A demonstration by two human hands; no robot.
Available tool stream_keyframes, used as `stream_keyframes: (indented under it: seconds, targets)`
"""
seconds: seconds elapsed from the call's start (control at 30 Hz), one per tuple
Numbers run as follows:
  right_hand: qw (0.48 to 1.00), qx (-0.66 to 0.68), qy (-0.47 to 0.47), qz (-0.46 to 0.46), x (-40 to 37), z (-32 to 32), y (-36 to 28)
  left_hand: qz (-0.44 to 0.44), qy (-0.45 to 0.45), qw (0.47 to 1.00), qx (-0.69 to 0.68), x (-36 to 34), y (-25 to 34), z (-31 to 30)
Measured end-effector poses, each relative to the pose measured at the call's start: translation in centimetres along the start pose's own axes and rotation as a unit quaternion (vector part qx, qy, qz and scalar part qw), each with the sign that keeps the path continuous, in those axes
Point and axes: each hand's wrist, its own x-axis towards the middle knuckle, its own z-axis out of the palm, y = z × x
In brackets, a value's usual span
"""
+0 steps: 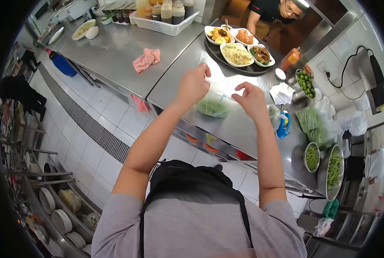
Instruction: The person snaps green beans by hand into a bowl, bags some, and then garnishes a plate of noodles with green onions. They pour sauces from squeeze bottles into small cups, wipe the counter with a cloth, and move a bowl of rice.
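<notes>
Both my hands hold up a clear plastic bag (213, 105) with green vegetables in its bottom, over the steel counter (239, 124). My left hand (194, 84) pinches the bag's top edge on the left side. On the right side, my right hand (251, 99) grips the same top edge. The bag hangs between the two hands, just above the counter top.
A dark tray (248, 69) with several dishes of food sits beyond the bag, a person standing behind it. Bowls of green beans (312, 157), a blue tape dispenser (283, 124), loose bags of greens (312, 122) and a pink cloth (146, 59) lie around.
</notes>
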Motion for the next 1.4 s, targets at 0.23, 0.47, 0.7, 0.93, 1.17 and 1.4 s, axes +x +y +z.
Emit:
stream_keyframes:
  seconds: [0.23,0.47,0.7,0.93,1.17,1.4]
  targets:
    - [0.999,0.044,-0.003,0.014,-0.5,-1.3,1.3,-0.085,-0.11,0.98,-0.142,1.4,1.2,-0.1]
    - [0.87,0.389,0.3,-0.044,-3.2,-15.4,2.3,-0.07,-0.13,0.921,-0.36,1.7,6.5,-1.3]
    - [0.87,0.077,0.479,0.092,-5.6,-21.7,15.9,-0.157,-0.076,0.946,-0.272,-2.1,0.0,-4.5]
    - [0.809,-0.46,0.274,0.24,-7.4,-18.7,15.1,-0.267,0.128,0.92,-0.255,-8.4,-4.1,-13.8]
    - [0.867,-0.249,0.39,-0.186,5.2,-8.4,10.6,-0.27,0.222,0.866,-0.359,-11.0,-9.1,-20.5]
    - [0.985,0.043,0.08,-0.147,16.4,18.9,-7.3,-0.31,0.303,0.853,-0.291,-13.9,-18.3,-32.3]
